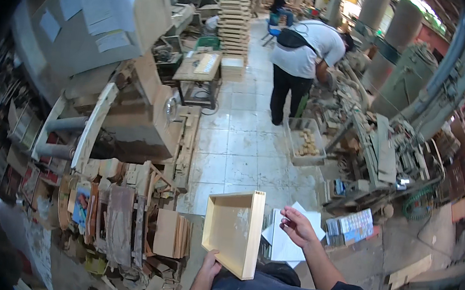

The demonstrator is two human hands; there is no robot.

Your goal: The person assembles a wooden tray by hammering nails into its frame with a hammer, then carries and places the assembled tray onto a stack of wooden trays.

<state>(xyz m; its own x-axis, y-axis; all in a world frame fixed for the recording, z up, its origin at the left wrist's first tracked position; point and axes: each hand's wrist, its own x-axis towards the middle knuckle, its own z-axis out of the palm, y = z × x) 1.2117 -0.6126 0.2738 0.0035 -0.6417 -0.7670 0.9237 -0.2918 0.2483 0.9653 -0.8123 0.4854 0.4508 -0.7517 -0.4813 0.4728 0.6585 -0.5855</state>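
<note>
Holds with the left hand [210, 264] the near left corner of a shallow, rectangular, pale-yellow wooden tray [228, 226], with the thumb over the rim; cannot tell how far the other left fingers close, being mostly hidden. Has this tray tipped up ahead of the left fingers, with the open face turned to the left and with whitish smears inside. Bends the fingers of the right hand [298, 228] loosely inward, just to the right of the tray and apart from it, with the tips of thumb and forefinger near each other; cannot tell about any small thing between them. Has below the right fingers some overlapping white paper sheets [288, 246], to their right a stack of colour-printed papers [350, 225], and well beyond them a clear, rectangular plastic bin [307, 159] with small yellowish wooden blocks [307, 145].
</note>
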